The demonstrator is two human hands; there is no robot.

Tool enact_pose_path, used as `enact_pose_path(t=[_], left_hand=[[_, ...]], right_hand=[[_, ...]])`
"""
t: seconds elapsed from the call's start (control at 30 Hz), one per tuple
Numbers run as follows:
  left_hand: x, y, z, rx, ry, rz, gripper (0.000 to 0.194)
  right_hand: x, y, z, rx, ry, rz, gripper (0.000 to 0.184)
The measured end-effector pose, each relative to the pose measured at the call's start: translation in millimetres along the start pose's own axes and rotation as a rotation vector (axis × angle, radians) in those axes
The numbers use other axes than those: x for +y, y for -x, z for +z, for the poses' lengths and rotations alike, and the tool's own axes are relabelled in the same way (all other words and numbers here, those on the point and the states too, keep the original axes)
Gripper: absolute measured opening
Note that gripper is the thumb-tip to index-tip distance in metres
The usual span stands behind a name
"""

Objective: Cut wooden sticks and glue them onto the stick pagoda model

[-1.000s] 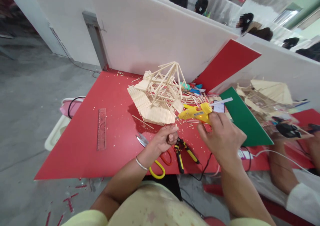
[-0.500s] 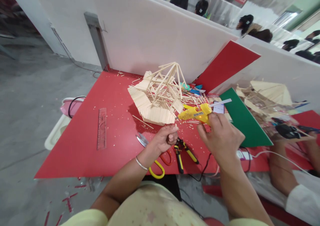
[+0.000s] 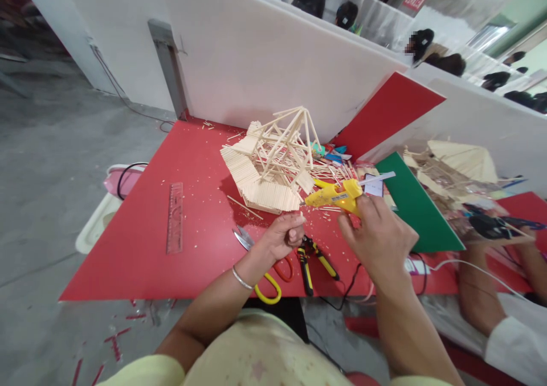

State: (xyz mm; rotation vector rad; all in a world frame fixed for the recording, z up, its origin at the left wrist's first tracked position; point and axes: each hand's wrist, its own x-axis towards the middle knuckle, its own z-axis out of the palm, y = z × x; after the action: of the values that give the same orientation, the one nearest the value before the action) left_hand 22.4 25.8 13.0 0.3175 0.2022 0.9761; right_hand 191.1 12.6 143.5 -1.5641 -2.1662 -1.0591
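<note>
Model of pale wooden sticks (image 3: 271, 193) is standing at twelve o'clock, lower tier (image 3: 240, 167) mostly clad, peak (image 3: 303, 110) bare; right hand (image 3: 380, 232) is grasping a yellow plastic glue gun (image 3: 331, 196), left hand (image 3: 282, 236) is clenching, contents unclear.

Place: craft workshop
Worktable (image 3: 128, 249): stick model (image 3: 273, 194), centre
Glue gun (image 3: 333, 195): three o'clock
Scissors (image 3: 244, 238): six o'clock
People (image 3: 422, 45): two o'clock

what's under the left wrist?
Scissors on the red table: blades show on one side, red and yellow handles on the other. Their middle is covered by the left hand and wrist.
</note>
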Motion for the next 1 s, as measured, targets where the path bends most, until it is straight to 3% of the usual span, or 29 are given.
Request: enact_pose_path(t=[0.57,1.0], left_hand=[[-1.5,-1.3,-0.2,0.011,-0.015,0.000,0.041],[-0.7,-1.4,-1.4,0.022,-0.030,-0.002,0.043]], right_hand=[[1.9,7.0,0.8,-0.041,-0.032,0.006,0.029],[2.7,-1.5,3.3,0.022,0.002,0.012,0.026]])
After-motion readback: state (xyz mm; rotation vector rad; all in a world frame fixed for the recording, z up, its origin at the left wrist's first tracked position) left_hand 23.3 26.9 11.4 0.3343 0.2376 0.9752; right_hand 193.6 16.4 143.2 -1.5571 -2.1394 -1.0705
